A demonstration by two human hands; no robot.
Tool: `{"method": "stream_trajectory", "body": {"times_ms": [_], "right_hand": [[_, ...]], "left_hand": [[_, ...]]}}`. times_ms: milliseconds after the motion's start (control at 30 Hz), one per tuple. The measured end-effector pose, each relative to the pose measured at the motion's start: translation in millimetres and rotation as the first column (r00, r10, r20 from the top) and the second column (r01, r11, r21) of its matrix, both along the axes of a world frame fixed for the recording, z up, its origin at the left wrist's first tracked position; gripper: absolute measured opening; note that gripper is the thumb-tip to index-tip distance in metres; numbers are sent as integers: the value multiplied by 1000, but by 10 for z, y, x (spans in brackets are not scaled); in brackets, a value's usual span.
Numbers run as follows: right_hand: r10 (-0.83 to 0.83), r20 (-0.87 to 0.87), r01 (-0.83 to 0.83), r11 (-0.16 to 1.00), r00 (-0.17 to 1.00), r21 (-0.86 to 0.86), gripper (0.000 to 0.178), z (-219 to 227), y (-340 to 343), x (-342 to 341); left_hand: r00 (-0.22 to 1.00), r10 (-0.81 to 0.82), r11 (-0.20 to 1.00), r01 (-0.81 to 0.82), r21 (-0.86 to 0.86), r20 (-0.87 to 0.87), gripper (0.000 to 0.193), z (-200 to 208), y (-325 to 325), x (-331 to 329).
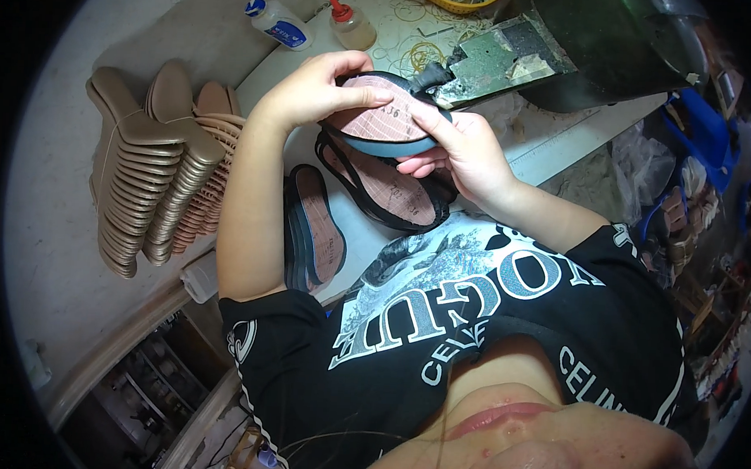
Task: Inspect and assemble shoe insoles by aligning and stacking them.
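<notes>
Between my hands is a shoe sole (364, 122) with a pinkish-brown lined top and a dark blue-black edge, held tilted above the table. My left hand (310, 92) grips its left end, thumb pressed on the top face. From the right, my right hand (481, 160) holds the other end, thumb on top and fingers curled beneath. Below them lies a black-edged sole (398, 190) with dark strap-like bands around it. Beside it, a small stack of similar soles (322, 224) stands at the table's left edge. The held sole partly hides what lies under it.
Stacks of gold-coloured soles (141, 197) and pink ones (205, 191) lean at the left. A blue-capped bottle (279, 24) and a red-tipped bottle (352, 27) stand far back. Rubber bands (423, 56), a yellow basket (466, 1) and a worn green metal plate (510, 61) lie beyond my hands.
</notes>
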State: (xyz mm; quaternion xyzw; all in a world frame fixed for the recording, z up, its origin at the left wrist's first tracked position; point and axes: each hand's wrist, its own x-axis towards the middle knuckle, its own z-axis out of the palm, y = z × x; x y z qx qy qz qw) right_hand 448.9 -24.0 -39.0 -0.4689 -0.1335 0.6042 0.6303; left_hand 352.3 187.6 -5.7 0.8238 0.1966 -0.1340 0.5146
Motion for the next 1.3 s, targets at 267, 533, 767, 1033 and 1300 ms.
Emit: {"method": "stream_trajectory", "body": {"times_ms": [267,533,767,1033,1300], "right_hand": [[37,22,-37,999,999,27,44,-85,11,51],[91,194,-106,992,977,73,38,-207,75,117],[252,307,-290,953,918,86,31,-255,-119,275],[99,432,-161,981,897,110,28,-304,-193,431],[12,333,-77,980,943,183,30,-318,4,311]], "left_hand": [[974,216,976,-216,-8,63,37,-119,-192,-220],[926,352,924,-367,-111,-134,35,-50,-371,-371],[823,490,806,-553,-212,-286,47,35,-764,-336],[799,560,722,-601,-343,-220,47,1,-1049,-340],[648,759,602,-737,-308,-68,35,-92,-1032,-352]]}}
